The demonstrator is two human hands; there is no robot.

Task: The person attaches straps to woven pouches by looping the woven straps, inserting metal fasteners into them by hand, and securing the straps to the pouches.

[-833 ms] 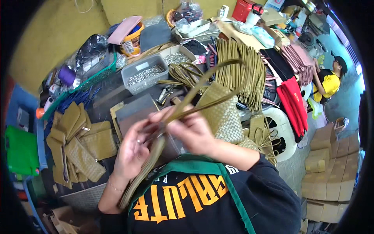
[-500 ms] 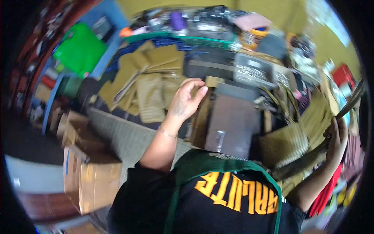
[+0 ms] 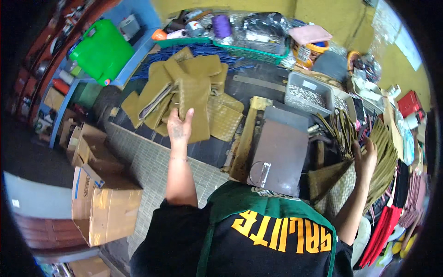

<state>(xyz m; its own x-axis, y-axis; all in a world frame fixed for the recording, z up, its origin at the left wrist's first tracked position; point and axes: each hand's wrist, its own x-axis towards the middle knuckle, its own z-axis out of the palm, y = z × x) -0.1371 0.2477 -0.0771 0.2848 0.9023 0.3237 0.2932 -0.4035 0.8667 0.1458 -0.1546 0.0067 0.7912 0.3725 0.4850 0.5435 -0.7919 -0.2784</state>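
Observation:
My left hand is at a pile of olive leather pieces on the dark worktable. Its thumb lies over the left edge of a woven olive panel and the fingers are bent at that edge, partly hidden. My right hand hovers at the right, thumb and fingers apart, with nothing visible in it. Beside that hand a fan of thin olive strips hangs from a woven olive piece. A looped bundle of olive straps lies just beyond the hand.
A brown board with a clear plastic piece lies before me. Behind it stand a grey bin of small metal parts and green trays. Left are a green jerrycan and a cardboard box. Red strips hang at right.
My left hand has moved left and down onto the woven panel. My right hand has come inward from the far right, and the dark strip seen at it before is no longer there.

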